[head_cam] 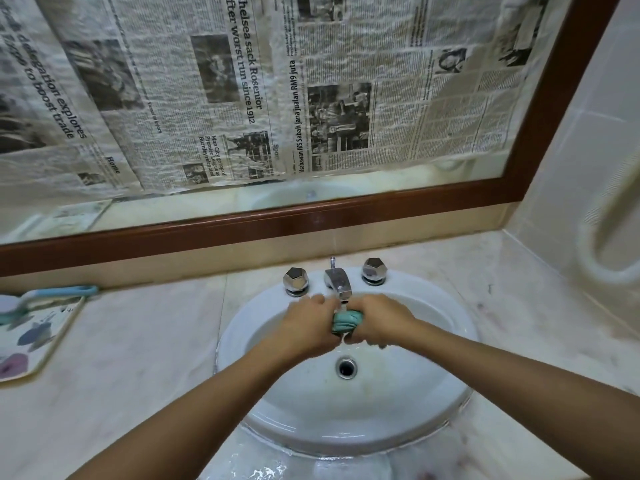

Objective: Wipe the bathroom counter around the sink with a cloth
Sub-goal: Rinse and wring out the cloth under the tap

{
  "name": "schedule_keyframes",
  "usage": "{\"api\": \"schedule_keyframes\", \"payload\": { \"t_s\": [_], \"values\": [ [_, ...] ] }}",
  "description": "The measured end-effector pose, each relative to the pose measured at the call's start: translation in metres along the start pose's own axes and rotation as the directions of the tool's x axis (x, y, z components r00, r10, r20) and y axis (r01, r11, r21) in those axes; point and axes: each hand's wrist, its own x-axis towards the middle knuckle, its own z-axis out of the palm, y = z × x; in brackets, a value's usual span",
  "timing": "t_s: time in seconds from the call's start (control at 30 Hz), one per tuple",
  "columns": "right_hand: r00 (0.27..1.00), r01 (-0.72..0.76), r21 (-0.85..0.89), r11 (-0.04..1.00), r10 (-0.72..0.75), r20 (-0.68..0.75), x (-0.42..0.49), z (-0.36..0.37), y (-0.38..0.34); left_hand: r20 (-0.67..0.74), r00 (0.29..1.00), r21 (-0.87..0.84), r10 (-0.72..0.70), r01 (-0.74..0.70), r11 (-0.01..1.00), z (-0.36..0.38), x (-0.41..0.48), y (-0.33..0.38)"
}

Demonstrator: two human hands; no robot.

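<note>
A bunched teal cloth [346, 321] is held over the white oval sink [398, 420], right under the chrome spout [337, 280]. My left hand [306, 323] grips its left side and my right hand [379, 320] grips its right side, fingers curled round it. Water runs from the spout onto the cloth and drips off below toward the drain [346, 367]. The pale marble counter [138, 358] surrounds the sink; its front strip by the sink rim looks wet.
Two chrome tap knobs [296, 280] [374, 270] flank the spout. A patterned tray [38, 337] with a blue-handled brush [52, 294] sits at the counter's left. A wood-framed mirror [311, 220] covered with newspaper stands behind. A white rail [602, 251] hangs on the right wall.
</note>
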Motion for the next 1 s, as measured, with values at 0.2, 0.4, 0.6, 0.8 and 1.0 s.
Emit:
{"api": "schedule_keyframes", "payload": {
  "t_s": [0.2, 0.4, 0.6, 0.8, 1.0],
  "values": [
    [0.846, -0.283, 0.588, 0.758, -0.092, 0.525, -0.005, -0.039, 0.000, -0.528, 0.664, 0.502, 0.530, -0.259, 0.825, -0.008, -0.016, 0.001],
    [0.798, -0.098, 0.587, 0.803, -0.289, 0.528, -0.020, -0.060, -0.011, -0.407, 0.715, 0.423, 0.568, -0.404, 0.811, -0.050, -0.003, -0.003],
    [0.939, 0.240, -0.300, 0.923, -0.299, -0.169, -0.011, -0.038, -0.011, -0.190, 0.966, 0.299, 0.177, -0.115, 0.947, -0.042, 0.002, 0.025],
    [0.891, 0.263, -0.610, 0.748, -0.431, -0.145, 0.007, -0.025, 0.001, 0.105, 0.971, -0.416, -0.214, 0.238, 0.878, -0.008, 0.016, 0.034],
    [0.893, 0.284, -0.635, 0.718, -0.440, -0.098, 0.019, -0.033, 0.006, 0.162, 0.948, -0.484, -0.275, 0.319, 0.815, 0.000, 0.030, 0.029]
  ]
}}
